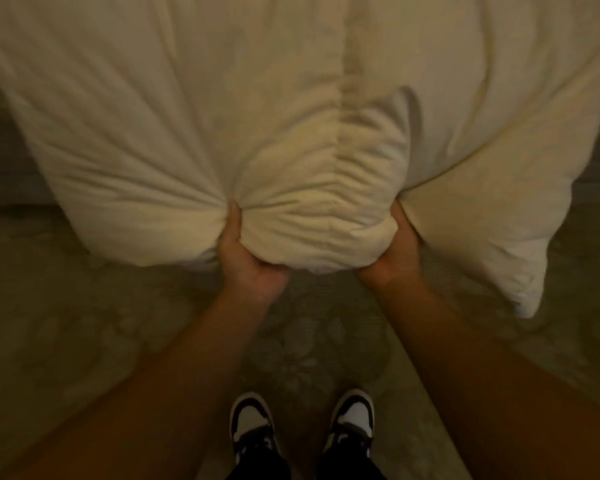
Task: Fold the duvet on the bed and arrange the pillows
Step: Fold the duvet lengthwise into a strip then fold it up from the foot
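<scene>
Duvet [187,109] bunched and held up in front of me over the patterned carpet [84,323], I've got left grip [246,258] and right grip [392,251] both clamped on its gathered near edge, one corner [520,271] hanging free right, sneakers [253,431] below.

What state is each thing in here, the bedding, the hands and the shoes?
duvet: bunched at its near edge, gripped by both hands, hanging above the floor.
left hand: grips the bunch.
right hand: grips the bunch.
shoes: standing on patterned carpet.
</scene>
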`<state>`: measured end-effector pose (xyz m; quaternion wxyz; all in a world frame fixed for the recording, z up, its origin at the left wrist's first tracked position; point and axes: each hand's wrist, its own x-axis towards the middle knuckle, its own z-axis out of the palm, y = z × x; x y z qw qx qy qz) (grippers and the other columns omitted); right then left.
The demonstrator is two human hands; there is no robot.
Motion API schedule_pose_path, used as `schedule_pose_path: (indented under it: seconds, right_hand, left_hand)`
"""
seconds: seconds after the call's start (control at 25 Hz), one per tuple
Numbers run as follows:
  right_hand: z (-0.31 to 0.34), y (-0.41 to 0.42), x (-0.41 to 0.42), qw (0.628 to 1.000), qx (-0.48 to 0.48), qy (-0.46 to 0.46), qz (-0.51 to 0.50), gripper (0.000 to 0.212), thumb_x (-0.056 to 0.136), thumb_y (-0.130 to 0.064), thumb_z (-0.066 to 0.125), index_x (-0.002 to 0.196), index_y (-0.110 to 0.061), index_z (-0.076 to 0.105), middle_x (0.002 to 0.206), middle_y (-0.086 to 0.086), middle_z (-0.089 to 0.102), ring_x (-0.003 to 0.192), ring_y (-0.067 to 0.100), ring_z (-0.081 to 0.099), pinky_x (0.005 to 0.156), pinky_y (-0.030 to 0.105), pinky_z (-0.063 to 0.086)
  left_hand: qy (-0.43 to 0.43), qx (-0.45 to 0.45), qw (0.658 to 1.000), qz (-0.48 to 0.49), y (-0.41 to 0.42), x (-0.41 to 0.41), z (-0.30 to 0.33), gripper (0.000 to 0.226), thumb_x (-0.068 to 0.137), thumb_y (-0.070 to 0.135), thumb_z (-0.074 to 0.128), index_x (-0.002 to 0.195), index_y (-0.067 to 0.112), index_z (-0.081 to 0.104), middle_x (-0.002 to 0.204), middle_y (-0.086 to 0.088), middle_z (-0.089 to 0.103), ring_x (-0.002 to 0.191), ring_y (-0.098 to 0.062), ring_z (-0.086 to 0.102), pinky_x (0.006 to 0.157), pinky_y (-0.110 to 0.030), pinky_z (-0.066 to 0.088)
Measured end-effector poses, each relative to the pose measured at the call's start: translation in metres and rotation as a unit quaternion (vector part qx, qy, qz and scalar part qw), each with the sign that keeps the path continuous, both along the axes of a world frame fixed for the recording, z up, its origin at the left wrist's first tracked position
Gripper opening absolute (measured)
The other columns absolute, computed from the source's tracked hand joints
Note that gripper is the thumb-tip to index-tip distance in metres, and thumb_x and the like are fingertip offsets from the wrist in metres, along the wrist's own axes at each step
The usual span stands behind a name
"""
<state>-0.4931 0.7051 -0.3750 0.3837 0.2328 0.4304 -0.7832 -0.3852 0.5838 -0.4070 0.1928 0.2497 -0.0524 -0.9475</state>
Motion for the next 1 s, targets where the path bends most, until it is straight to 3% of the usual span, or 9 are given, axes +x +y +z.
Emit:
schedule_pose_path:
  seconds: [0.08, 0.2, 0.36, 0.48, 0.56, 0.64, 0.76, 0.88, 1.0]
  right_hand:
    - [0.049, 0.016, 0.023, 1.000, 0.024, -0.016, -0.010, 0.055, 0.096, -0.036, 0.047, 0.144, -0.009, 0.043, 0.147, 0.012, 0.046, 0.094, 0.020, 0.063, 0.085, 0.037, 0.051]
    - [0.164, 0.033, 0.027, 0.998, -0.015, -0.026, -0.063, 0.048, 0.091, -0.019, 0.044, 0.137, -0.009, 0.053, 0.139, 0.016, 0.055, 0.115, 0.034, 0.060, 0.105, 0.046, 0.042]
    - [0.330, 0.042, 0.003, 0.995, -0.044, 0.035, -0.082, 0.046, 0.090, -0.016, 0.045, 0.133, -0.007, 0.055, 0.126, 0.015, 0.063, 0.104, 0.031, 0.062, 0.092, 0.038, 0.049]
    - [0.389, 0.078, 0.026, 0.992, 0.015, 0.101, -0.071, 0.038, 0.100, -0.015, 0.037, 0.135, -0.006, 0.049, 0.132, 0.012, 0.053, 0.111, 0.028, 0.056, 0.093, 0.032, 0.043]
    - [0.392, 0.111, 0.060, 0.989, 0.054, 0.122, -0.067, 0.047, 0.083, -0.030, 0.069, 0.124, -0.010, 0.057, 0.131, 0.006, 0.055, 0.119, 0.027, 0.056, 0.094, 0.036, 0.047]
    - [0.368, 0.139, 0.072, 0.990, 0.043, 0.104, -0.091, 0.090, 0.042, -0.030, 0.088, 0.125, -0.009, 0.061, 0.131, 0.009, 0.061, 0.117, 0.032, 0.060, 0.098, 0.045, 0.049]
    - [0.367, 0.155, 0.083, 0.989, 0.049, 0.078, -0.113, 0.079, 0.049, -0.018, 0.077, 0.126, -0.008, 0.062, 0.124, 0.015, 0.066, 0.110, 0.037, 0.064, 0.095, 0.052, 0.051]
    - [0.392, 0.158, 0.081, 0.987, 0.067, 0.074, -0.126, 0.080, 0.046, -0.018, 0.076, 0.124, -0.009, 0.063, 0.118, 0.015, 0.068, 0.106, 0.037, 0.066, 0.090, 0.054, 0.053]
    - [0.436, 0.148, 0.067, 0.982, 0.066, 0.132, -0.118, 0.069, 0.060, -0.016, 0.078, 0.126, -0.011, 0.059, 0.118, 0.014, 0.068, 0.103, 0.034, 0.066, 0.086, 0.053, 0.055]
  left_hand:
    - [-0.055, 0.025, 0.998, 0.011, 0.015, 0.022, 0.057, 0.056, 0.097, 0.049, 0.042, 0.138, 0.012, 0.051, 0.141, -0.016, 0.053, 0.130, -0.037, 0.049, 0.108, -0.054, 0.037]
    - [-0.151, 0.028, 0.985, 0.073, 0.012, 0.047, 0.166, 0.042, 0.098, 0.035, 0.049, 0.127, 0.006, 0.059, 0.129, -0.018, 0.062, 0.118, -0.035, 0.058, 0.092, -0.046, 0.049]
    - [-0.230, -0.042, 0.967, 0.102, 0.004, 0.034, 0.331, 0.043, 0.099, 0.029, 0.049, 0.126, -0.003, 0.053, 0.132, -0.013, 0.057, 0.120, -0.033, 0.055, 0.100, -0.042, 0.043]
    - [-0.261, -0.073, 0.959, 0.087, 0.042, 0.059, 0.411, 0.031, 0.099, 0.033, 0.050, 0.111, 0.005, 0.057, 0.121, -0.013, 0.062, 0.100, -0.029, 0.061, 0.095, -0.040, 0.046]
    - [-0.274, -0.073, 0.955, 0.088, 0.080, 0.098, 0.432, 0.035, 0.098, 0.032, 0.051, 0.125, 0.010, 0.053, 0.104, -0.005, 0.061, 0.088, -0.020, 0.061, 0.085, -0.033, 0.049]
    - [-0.270, -0.049, 0.955, 0.110, 0.108, 0.125, 0.444, 0.045, 0.098, 0.030, 0.049, 0.137, 0.009, 0.047, 0.101, -0.003, 0.058, 0.085, -0.020, 0.059, 0.086, -0.035, 0.048]
    - [-0.216, 0.000, 0.957, 0.195, 0.116, 0.149, 0.441, 0.056, 0.093, 0.039, 0.043, 0.141, 0.010, 0.045, 0.118, -0.009, 0.059, 0.100, -0.030, 0.058, 0.099, -0.042, 0.039]
    - [-0.239, -0.009, 0.957, 0.161, 0.092, 0.165, 0.432, 0.075, 0.087, 0.065, 0.041, 0.145, 0.018, 0.042, 0.142, -0.012, 0.050, 0.132, -0.036, 0.041, 0.113, -0.050, 0.025]
    - [-0.278, -0.047, 0.951, 0.125, 0.048, 0.150, 0.453, 0.046, 0.086, 0.035, 0.064, 0.128, 0.023, 0.053, 0.138, -0.019, 0.050, 0.145, -0.024, 0.017, 0.098, -0.006, 0.013]
